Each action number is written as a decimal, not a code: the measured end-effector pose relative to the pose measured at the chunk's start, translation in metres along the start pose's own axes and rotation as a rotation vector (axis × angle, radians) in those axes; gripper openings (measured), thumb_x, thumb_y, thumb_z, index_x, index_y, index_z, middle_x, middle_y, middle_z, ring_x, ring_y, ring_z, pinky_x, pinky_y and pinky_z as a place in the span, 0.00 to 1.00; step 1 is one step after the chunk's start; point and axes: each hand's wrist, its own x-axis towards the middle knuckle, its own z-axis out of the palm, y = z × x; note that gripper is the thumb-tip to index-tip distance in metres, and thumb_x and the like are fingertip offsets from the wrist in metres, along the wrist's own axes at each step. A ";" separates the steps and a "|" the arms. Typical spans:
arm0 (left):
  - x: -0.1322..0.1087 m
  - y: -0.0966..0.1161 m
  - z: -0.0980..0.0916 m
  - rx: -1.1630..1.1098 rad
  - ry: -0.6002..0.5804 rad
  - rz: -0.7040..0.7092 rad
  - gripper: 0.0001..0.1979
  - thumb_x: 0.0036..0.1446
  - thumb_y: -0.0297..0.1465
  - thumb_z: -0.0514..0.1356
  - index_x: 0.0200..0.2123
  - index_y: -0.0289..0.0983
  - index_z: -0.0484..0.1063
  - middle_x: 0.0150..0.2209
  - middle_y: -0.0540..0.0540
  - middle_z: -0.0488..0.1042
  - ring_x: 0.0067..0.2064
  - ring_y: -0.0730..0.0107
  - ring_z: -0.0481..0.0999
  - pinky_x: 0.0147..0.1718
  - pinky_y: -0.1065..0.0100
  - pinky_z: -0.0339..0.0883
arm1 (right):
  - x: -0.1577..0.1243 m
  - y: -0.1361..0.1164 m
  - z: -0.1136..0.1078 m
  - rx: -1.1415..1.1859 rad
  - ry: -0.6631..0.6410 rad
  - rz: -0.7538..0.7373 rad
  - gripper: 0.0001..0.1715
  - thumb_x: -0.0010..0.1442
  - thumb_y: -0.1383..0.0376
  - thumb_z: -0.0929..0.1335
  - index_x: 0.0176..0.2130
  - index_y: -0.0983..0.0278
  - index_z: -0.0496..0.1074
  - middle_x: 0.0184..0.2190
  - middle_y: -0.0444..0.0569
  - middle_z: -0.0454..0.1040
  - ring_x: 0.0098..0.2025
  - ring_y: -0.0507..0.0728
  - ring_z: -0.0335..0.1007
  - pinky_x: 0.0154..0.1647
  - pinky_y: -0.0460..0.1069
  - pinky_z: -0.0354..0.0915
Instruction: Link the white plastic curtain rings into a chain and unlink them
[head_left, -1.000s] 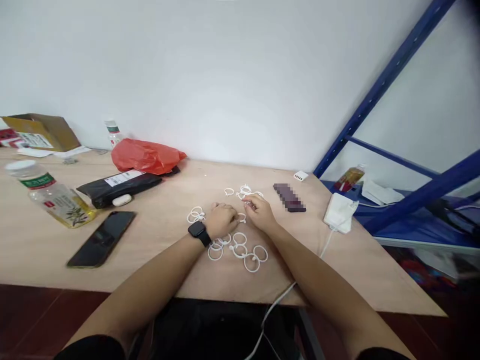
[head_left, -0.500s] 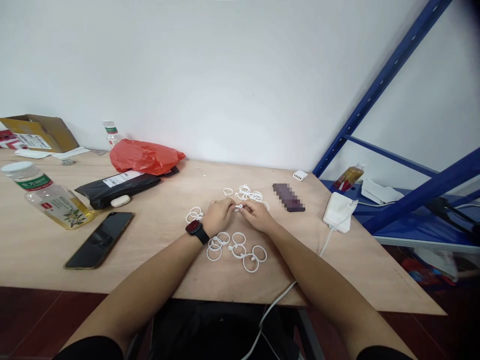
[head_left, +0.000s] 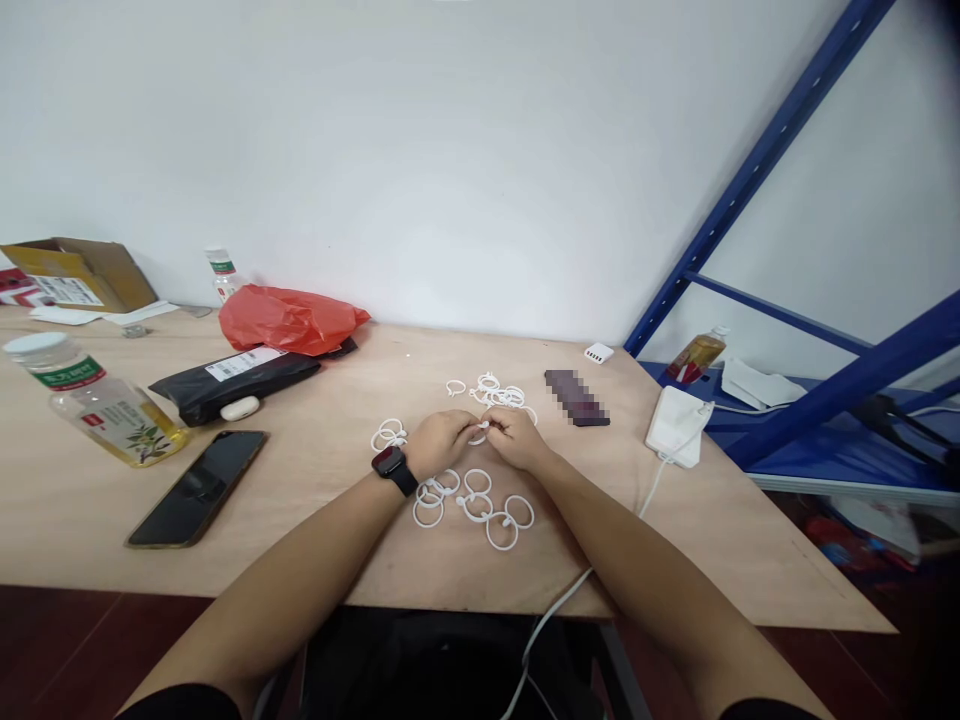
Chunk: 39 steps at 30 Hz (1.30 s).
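Closes the gap of a second ago between left hand point(head_left: 437, 441) and right hand point(head_left: 514, 437), now pinches a white ring point(head_left: 484, 426) between the fingertips of both!

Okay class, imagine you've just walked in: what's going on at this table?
A person is working with small white rings at a wooden table. The left hand and right hand meet at the fingertips around one white ring, which the fingers partly hide. More rings lie in groups: a cluster beyond the hands, some left of the left hand, others nearer the person. A phone lies farther left.
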 end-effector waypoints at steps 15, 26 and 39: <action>-0.002 0.006 -0.011 -0.142 0.239 -0.052 0.17 0.61 0.35 0.58 0.52 0.36 0.68 0.45 0.42 0.73 0.36 0.70 0.73 0.40 0.66 0.69 | 0.001 0.007 -0.006 0.021 0.262 0.125 0.15 0.57 0.69 0.62 0.40 0.62 0.75 0.30 0.45 0.76 0.32 0.54 0.69 0.35 0.47 0.62; -0.005 0.007 -0.005 0.112 -0.267 0.073 0.07 0.51 0.27 0.59 0.34 0.38 0.76 0.38 0.45 0.76 0.39 0.64 0.75 0.41 0.67 0.67 | 0.004 0.014 -0.008 -0.084 0.324 0.158 0.13 0.59 0.67 0.66 0.42 0.61 0.77 0.40 0.50 0.78 0.42 0.57 0.73 0.43 0.50 0.67; 0.001 -0.008 -0.011 0.023 0.102 -0.351 0.08 0.59 0.30 0.53 0.33 0.37 0.72 0.32 0.46 0.78 0.34 0.65 0.76 0.33 0.68 0.64 | -0.005 -0.014 -0.001 -0.032 -0.027 -0.171 0.17 0.57 0.71 0.65 0.45 0.59 0.76 0.33 0.47 0.76 0.33 0.54 0.69 0.38 0.48 0.64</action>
